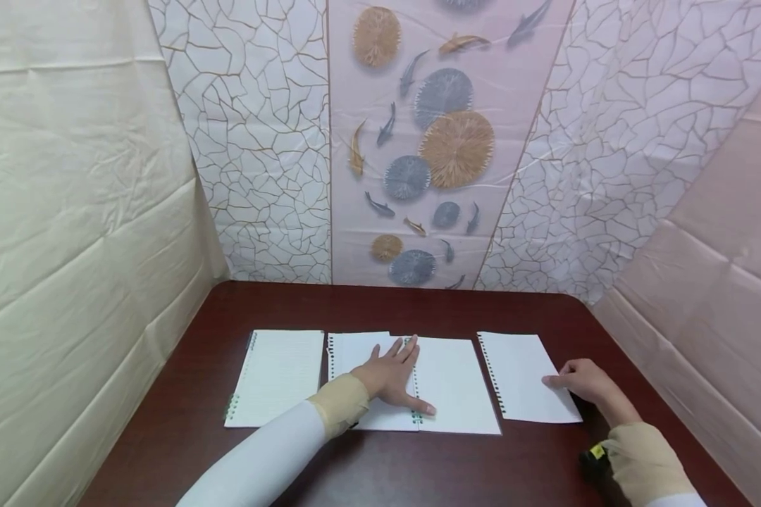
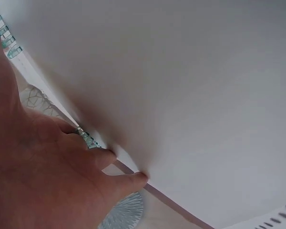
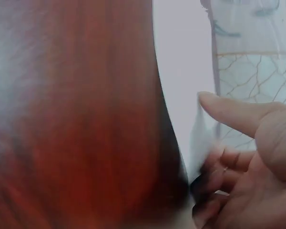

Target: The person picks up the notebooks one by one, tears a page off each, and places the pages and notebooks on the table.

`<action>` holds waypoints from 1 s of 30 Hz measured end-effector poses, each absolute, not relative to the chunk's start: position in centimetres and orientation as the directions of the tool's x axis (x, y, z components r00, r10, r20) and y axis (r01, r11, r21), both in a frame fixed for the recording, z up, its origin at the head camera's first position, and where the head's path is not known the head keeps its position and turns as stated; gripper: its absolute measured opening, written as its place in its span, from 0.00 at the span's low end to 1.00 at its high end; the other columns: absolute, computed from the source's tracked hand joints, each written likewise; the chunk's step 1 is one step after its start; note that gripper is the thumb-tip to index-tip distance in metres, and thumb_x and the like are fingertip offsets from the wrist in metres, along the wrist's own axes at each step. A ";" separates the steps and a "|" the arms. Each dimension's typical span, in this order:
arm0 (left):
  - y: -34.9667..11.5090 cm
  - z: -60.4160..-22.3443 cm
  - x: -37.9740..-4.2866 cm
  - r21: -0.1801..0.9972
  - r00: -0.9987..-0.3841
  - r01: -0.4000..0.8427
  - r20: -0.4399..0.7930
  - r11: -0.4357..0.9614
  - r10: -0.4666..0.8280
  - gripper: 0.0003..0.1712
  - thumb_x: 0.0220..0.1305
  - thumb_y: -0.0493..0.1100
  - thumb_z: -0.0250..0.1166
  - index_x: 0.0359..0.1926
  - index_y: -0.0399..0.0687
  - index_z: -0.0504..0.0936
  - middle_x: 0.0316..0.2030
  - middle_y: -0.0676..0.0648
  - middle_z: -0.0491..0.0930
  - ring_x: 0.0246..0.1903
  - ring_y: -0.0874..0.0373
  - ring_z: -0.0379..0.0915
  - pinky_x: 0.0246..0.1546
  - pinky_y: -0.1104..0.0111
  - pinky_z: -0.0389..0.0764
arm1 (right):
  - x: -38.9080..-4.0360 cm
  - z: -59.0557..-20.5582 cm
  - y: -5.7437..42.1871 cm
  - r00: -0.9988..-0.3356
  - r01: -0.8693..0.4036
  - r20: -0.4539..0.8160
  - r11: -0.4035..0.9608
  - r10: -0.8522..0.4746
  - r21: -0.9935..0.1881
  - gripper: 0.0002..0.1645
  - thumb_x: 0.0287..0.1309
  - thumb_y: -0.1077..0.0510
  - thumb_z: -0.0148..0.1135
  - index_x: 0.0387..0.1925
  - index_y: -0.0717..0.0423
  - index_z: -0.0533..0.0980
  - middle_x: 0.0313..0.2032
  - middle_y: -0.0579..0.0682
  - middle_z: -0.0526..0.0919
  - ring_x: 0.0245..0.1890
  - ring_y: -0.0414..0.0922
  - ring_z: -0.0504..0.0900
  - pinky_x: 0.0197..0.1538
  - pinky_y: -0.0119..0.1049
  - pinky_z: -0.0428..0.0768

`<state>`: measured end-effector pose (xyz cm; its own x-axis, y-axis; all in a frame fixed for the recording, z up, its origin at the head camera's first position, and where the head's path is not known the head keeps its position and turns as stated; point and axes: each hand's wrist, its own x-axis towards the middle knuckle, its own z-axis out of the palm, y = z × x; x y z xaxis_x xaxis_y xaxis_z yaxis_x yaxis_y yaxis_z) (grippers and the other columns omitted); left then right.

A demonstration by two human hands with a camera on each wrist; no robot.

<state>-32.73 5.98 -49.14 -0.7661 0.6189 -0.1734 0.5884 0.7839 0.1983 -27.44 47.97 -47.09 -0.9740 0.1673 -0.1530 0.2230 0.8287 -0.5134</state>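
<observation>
My left hand (image 1: 390,377) lies with spread fingers across the green spiral binding of a blank notebook (image 1: 453,387); its thumb rests on the right-hand page. In the left wrist view, the fingertips (image 2: 140,177) press near the page's edge by the green rings (image 2: 7,36). To the right, my right hand (image 1: 586,380) pinches the right edge of a loose white sheet (image 1: 520,380) between thumb and fingers. Torn binding holes run down that sheet's left edge. In the right wrist view the sheet (image 3: 183,57) bends slightly above the dark tabletop.
A lined notebook (image 1: 282,366) with green rings lies open at the left. Beside it, a white sheet (image 1: 355,352) with punched holes lies partly beneath my left arm. A small black object with a yellow label (image 1: 597,451) is at my right wrist. Patterned cloth hangs behind the dark red table (image 1: 380,306).
</observation>
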 end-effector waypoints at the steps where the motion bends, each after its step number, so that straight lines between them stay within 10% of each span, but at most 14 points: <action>1: 6.0 -48.9 -32.5 0.198 -0.764 0.590 -0.176 0.782 0.621 0.78 0.49 0.91 0.60 0.87 0.50 0.44 0.86 0.53 0.30 0.84 0.50 0.34 0.80 0.42 0.45 | -27.5 -46.8 47.8 -0.972 0.229 -0.161 0.843 0.171 -0.487 0.28 0.60 0.47 0.76 0.29 0.62 0.69 0.26 0.53 0.69 0.29 0.50 0.71 0.33 0.42 0.72; 7: 5.9 -47.6 -31.6 0.185 -0.753 0.603 -0.187 0.776 0.631 0.76 0.53 0.88 0.60 0.86 0.47 0.45 0.86 0.50 0.32 0.84 0.49 0.35 0.80 0.42 0.46 | -27.9 -44.9 45.6 -0.982 0.189 -0.041 0.926 0.186 -0.327 0.45 0.62 0.44 0.75 0.56 0.79 0.65 0.48 0.78 0.75 0.48 0.70 0.78 0.48 0.64 0.80; 14: 6.0 -48.7 -32.6 0.192 -0.750 0.614 -0.163 0.766 0.642 0.72 0.59 0.88 0.53 0.86 0.45 0.46 0.86 0.48 0.34 0.84 0.47 0.36 0.79 0.41 0.49 | -28.4 -43.6 40.0 -0.966 -0.134 0.246 0.966 -0.078 -0.223 0.53 0.68 0.38 0.69 0.79 0.64 0.59 0.69 0.76 0.66 0.67 0.76 0.66 0.60 0.77 0.69; 30: 4.9 -48.2 -36.1 0.229 -0.836 0.539 0.025 0.811 0.548 0.55 0.66 0.75 0.66 0.79 0.42 0.67 0.73 0.41 0.71 0.73 0.44 0.66 0.72 0.46 0.68 | -28.5 -46.3 32.3 -0.941 -0.331 -0.040 0.937 -0.337 -0.114 0.57 0.55 0.27 0.75 0.76 0.54 0.71 0.75 0.66 0.69 0.71 0.68 0.70 0.63 0.74 0.72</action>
<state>-36.15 4.90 -48.23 -0.8359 0.5484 0.0250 0.5388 0.8108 0.2286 -28.54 32.31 -46.31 -0.9406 -0.3371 -0.0400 -0.3309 0.9368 -0.1136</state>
